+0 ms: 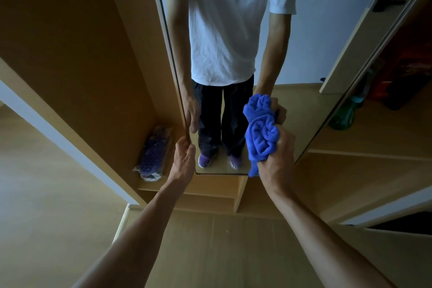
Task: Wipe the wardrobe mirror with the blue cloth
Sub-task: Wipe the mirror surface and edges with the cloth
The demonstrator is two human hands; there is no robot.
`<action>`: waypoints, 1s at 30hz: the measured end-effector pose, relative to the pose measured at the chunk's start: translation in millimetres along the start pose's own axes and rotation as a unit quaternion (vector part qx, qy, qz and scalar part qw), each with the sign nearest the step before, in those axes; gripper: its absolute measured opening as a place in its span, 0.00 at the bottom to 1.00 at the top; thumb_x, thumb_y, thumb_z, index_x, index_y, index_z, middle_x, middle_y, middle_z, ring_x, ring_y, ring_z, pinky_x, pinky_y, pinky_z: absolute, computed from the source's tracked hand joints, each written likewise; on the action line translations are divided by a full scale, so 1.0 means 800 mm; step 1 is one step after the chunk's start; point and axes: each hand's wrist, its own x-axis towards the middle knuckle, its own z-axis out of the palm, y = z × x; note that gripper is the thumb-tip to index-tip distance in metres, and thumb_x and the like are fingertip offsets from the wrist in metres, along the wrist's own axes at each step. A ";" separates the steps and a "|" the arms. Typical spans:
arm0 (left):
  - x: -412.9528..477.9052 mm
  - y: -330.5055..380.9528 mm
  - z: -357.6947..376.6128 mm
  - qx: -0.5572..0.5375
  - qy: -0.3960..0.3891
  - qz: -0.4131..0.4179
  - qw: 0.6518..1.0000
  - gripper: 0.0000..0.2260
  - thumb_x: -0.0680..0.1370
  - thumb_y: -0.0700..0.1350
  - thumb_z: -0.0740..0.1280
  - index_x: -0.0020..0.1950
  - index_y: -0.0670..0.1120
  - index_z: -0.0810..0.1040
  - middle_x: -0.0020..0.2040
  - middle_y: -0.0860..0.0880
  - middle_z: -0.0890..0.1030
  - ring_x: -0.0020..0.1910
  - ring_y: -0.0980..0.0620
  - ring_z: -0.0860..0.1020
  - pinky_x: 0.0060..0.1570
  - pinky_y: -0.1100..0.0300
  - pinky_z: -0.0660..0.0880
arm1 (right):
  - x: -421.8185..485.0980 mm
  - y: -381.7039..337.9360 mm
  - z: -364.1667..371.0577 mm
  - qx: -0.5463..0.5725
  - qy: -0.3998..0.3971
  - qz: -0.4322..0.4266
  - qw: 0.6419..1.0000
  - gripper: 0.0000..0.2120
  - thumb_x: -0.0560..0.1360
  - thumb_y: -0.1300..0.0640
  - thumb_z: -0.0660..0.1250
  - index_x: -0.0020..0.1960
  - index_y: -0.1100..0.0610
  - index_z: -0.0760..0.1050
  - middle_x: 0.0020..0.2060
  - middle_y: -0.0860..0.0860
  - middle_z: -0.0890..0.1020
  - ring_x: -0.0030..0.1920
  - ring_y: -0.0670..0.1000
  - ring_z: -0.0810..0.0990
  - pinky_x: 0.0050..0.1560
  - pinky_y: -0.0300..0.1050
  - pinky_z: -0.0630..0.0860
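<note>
- Right hand [278, 149]: fist clenched round the bunched blue cloth [260, 138], pressing it to the lower right of the glass.
- Left hand [184, 159]: fingers curled over the mirror's left edge, near its bottom corner.
- Wardrobe mirror [301, 37]: tall door panel, reflecting a person in a white T-shirt, dark trousers and purple shoes.
- Plastic-wrapped purple item [154, 154]: lying on the wooden wardrobe shelf [205, 183], left of the mirror.
- Green bottle [343, 114]: on a shelf to the right.
</note>
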 end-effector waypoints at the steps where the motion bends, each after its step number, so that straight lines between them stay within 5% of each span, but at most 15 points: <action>1: 0.001 -0.001 -0.001 0.000 -0.001 -0.002 1.000 0.19 0.86 0.56 0.54 0.76 0.54 0.61 0.68 0.50 0.70 0.64 0.48 0.70 0.62 0.49 0.67 | -0.001 -0.001 0.009 -0.008 -0.007 0.007 1.000 0.15 0.75 0.52 0.65 0.49 0.65 0.74 0.43 0.58 0.80 0.39 0.50 0.75 0.36 0.43 0.73; 3: 0.002 -0.004 -0.003 -0.001 -0.002 -0.004 1.000 0.19 0.86 0.54 0.54 0.77 0.54 0.60 0.67 0.51 0.70 0.64 0.49 0.70 0.59 0.54 0.65 | -0.006 -0.004 0.025 -0.028 -0.021 0.020 0.999 0.24 0.73 0.44 0.62 0.54 0.65 0.74 0.48 0.58 0.80 0.44 0.54 0.79 0.38 0.46 0.77; 7: 0.001 -0.003 -0.005 -0.008 -0.003 0.003 1.000 0.18 0.87 0.54 0.54 0.76 0.54 0.62 0.66 0.53 0.71 0.61 0.53 0.71 0.53 0.60 0.66 | -0.016 -0.014 0.057 -0.039 -0.058 0.013 0.998 0.25 0.72 0.42 0.64 0.58 0.62 0.74 0.51 0.57 0.79 0.49 0.55 0.80 0.43 0.49 0.80; 11: 0.000 0.000 -0.010 -0.027 -0.008 0.001 1.000 0.17 0.87 0.52 0.54 0.76 0.52 0.63 0.63 0.53 0.72 0.50 0.66 0.75 0.43 0.74 0.69 | -0.025 -0.029 0.092 -0.044 -0.090 0.000 0.995 0.20 0.73 0.49 0.67 0.58 0.62 0.74 0.51 0.59 0.78 0.48 0.58 0.79 0.44 0.55 0.79; 13: 0.000 0.001 -0.012 -0.061 -0.015 0.002 0.998 0.16 0.87 0.51 0.55 0.75 0.51 0.65 0.65 0.50 0.74 0.53 0.63 0.76 0.42 0.77 0.70 | -0.034 -0.035 0.108 -0.044 -0.081 -0.007 0.996 0.19 0.74 0.58 0.71 0.62 0.59 0.73 0.57 0.57 0.78 0.50 0.54 0.78 0.47 0.53 0.80; 15: -0.001 0.003 -0.015 -0.090 -0.021 0.007 0.996 0.14 0.87 0.52 0.56 0.72 0.53 0.68 0.66 0.50 0.75 0.57 0.57 0.77 0.48 0.73 0.73 | -0.038 -0.043 0.124 -0.040 -0.083 -0.008 0.996 0.21 0.74 0.60 0.72 0.65 0.58 0.72 0.61 0.54 0.77 0.51 0.53 0.78 0.49 0.50 0.80; 18: -0.005 0.007 -0.020 -0.128 -0.037 0.025 0.991 0.13 0.84 0.54 0.61 0.69 0.56 0.69 0.68 0.50 0.74 0.66 0.52 0.75 0.65 0.55 0.74 | -0.036 -0.055 0.146 -0.024 -0.122 0.000 0.992 0.17 0.78 0.53 0.70 0.61 0.62 0.74 0.54 0.58 0.79 0.51 0.56 0.81 0.49 0.52 0.80; 25: -0.002 0.006 -0.032 -0.147 -0.050 0.036 0.987 0.11 0.87 0.46 0.57 0.64 0.61 0.70 0.70 0.47 0.75 0.69 0.48 0.74 0.71 0.45 0.71 | -0.045 -0.060 0.174 0.042 -0.086 0.035 0.995 0.23 0.76 0.45 0.64 0.58 0.66 0.74 0.50 0.59 0.80 0.49 0.56 0.81 0.48 0.56 0.80; 30: 0.001 -0.002 -0.031 -0.144 -0.048 0.041 0.988 0.09 0.86 0.52 0.57 0.60 0.66 0.72 0.64 0.50 0.79 0.64 0.52 0.78 0.68 0.46 0.73 | -0.049 -0.055 0.182 0.039 -0.058 0.034 0.997 0.14 0.75 0.49 0.70 0.59 0.42 0.74 0.54 0.46 0.79 0.52 0.44 0.80 0.48 0.39 0.81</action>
